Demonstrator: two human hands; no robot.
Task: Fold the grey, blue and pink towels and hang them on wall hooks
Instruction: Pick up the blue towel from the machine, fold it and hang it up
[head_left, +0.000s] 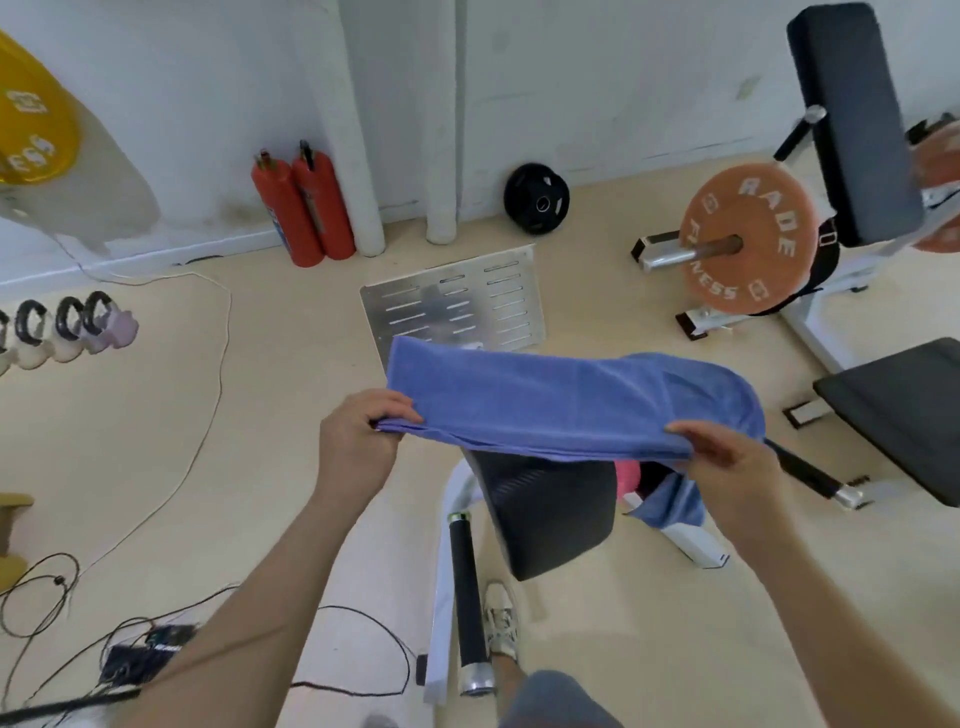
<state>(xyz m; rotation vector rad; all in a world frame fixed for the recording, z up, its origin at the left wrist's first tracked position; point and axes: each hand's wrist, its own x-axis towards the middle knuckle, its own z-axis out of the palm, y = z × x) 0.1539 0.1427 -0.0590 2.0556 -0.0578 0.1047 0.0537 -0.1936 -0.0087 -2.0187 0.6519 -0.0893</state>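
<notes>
Left hand (358, 441) pinches the folded blue towel (561, 400) at its 9 o'clock end. Right hand (727, 462) grips the 3 o'clock end, thumb on top. The towel is stretched in the air above a black seat pad (550, 519). A bit of pink towel (628, 475) shows under the right end. Metal plate (457, 306) at 12, fire extinguishers (306, 208) at 11.

Blue towel (561, 400) between two hands (358, 441)

Blue towel (561, 400) (orange weight plate (745, 244))
</notes>
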